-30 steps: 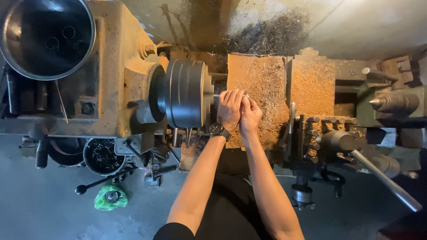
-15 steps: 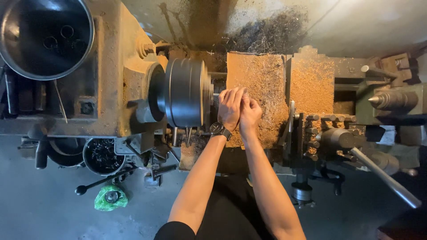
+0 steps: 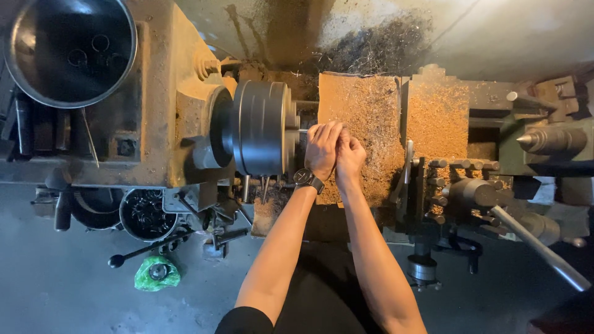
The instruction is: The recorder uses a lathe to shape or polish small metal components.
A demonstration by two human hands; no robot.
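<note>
- Where the two hands meet, just to the right of the lathe chuck (image 3: pixel 263 127), a short workpiece (image 3: pixel 303 130) pokes out of the chuck face; only a sliver of it shows, and its long axis runs left to right along the spindle line.
- Left hand (image 3: pixel 323 148), with a dark wristwatch (image 3: pixel 307 179) on its wrist, lies nearer the chuck; its fingers curl over the stub, so that grip looks closed on the workpiece, though the contact itself is hidden under the knuckles.
- Right hand (image 3: pixel 350 154) presses against the left from the tailstock side, fingers folded in; whether it holds anything of its own I cannot tell.
- From both grips the workpiece lies to the left, toward the chuck, and the left hand is the closer of the two.
- Chuck: a heavy steel drum, dark grey, smooth, with turned grooves round its rim.
- Carriage (image 3: pixel 362 124) beneath the hands is buried in fine tan swarf, grainy like sawdust.
- Tailstock centre (image 3: pixel 544 141) is a bare metal cone, well apart to the right, pointing back along the same axis.
- Headstock (image 3: pixel 154 93) is worn, dusty cast metal; a round steel basin (image 3: pixel 68 49) sits on top of it.
- Green plastic bag (image 3: pixel 158 273) lies on the grey concrete floor (image 3: pixel 62 291), near the lathe's foot.
</note>
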